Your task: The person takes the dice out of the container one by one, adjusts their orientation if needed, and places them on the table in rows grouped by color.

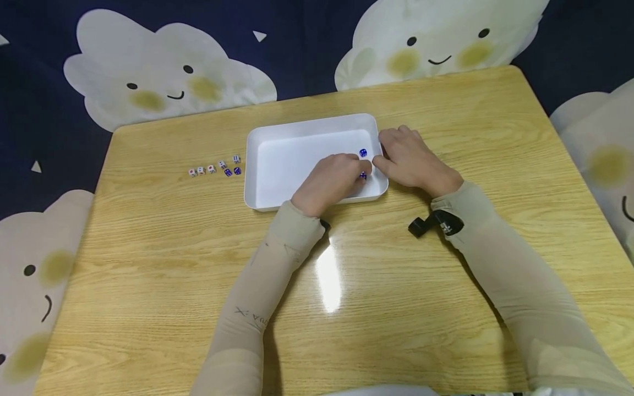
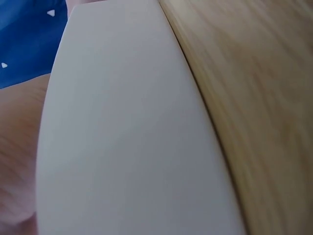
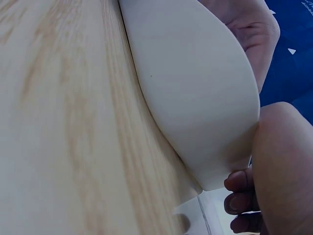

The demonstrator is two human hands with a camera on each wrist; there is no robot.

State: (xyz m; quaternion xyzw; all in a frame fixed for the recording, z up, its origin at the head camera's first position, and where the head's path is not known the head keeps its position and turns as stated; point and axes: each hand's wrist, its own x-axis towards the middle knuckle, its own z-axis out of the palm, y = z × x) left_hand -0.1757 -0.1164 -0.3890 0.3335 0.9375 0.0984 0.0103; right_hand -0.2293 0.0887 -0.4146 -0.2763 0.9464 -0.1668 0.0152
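A white rectangular tray (image 1: 297, 130) sits on the wooden table. Reaching over its near wall, my left hand (image 1: 331, 180) has its fingers bent around a blue die (image 1: 363, 175) near the right end. Another blue die (image 1: 363, 152) lies on the tray floor just beyond those fingers. At the tray's right wall, my right hand (image 1: 408, 160) grips the rim, thumb on the edge. The right wrist view shows its curled fingers (image 3: 239, 202) against the tray's outer wall (image 3: 195, 83). In the left wrist view, the tray's wall (image 2: 122, 117) hides most of the left hand.
Left of the tray, several white dice (image 1: 211, 169) form a loose row on the table (image 1: 163, 236). Two blue dice, one of them (image 1: 228, 172) a bit farther left, lie beside the row's right end. Behind the table hangs a dark blue cloth (image 1: 307, 49) with cloud prints.
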